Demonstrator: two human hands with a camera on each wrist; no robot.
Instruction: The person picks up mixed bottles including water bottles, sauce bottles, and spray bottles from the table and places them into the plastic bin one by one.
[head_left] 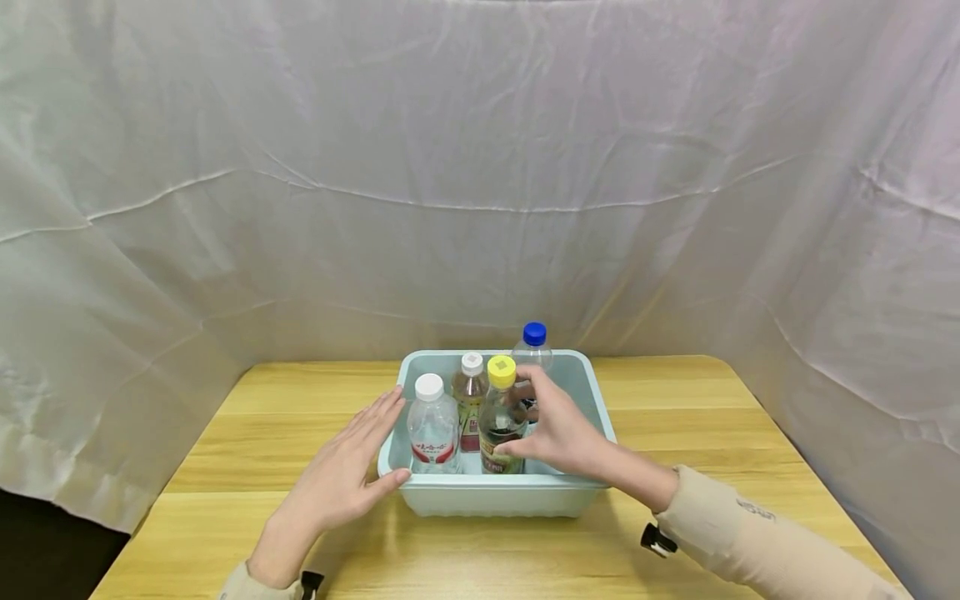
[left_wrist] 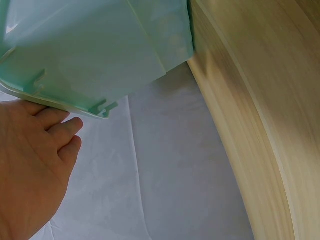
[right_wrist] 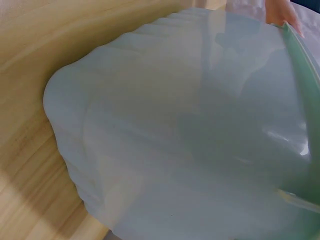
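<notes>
A pale blue-green plastic basin (head_left: pixel 495 498) stands on the wooden table with several bottles upright in it. My right hand (head_left: pixel 562 429) reaches over the basin's right side, its thumb and fingers curled round a yellow-capped bottle (head_left: pixel 501 417) holding dark liquid. At the left rim is my left hand (head_left: pixel 345 475), fingers extended and thumb spread; the left wrist view shows its fingers (left_wrist: pixel 65 131) against the rim's underside. Nearest to it inside is a clear bottle (head_left: pixel 432 425) with a white cap and red-and-white label. The right wrist view shows the basin's outer wall (right_wrist: pixel 165 125), with the right hand's grip hidden.
A smaller white-capped bottle (head_left: pixel 470 400) with reddish-brown liquid stands between the two front bottles. A blue-capped clear bottle (head_left: pixel 532 354) is at the basin's back right. Wooden tabletop (head_left: pixel 675 417) surrounds the basin, and a grey-white curtain (head_left: pixel 480 183) hangs behind.
</notes>
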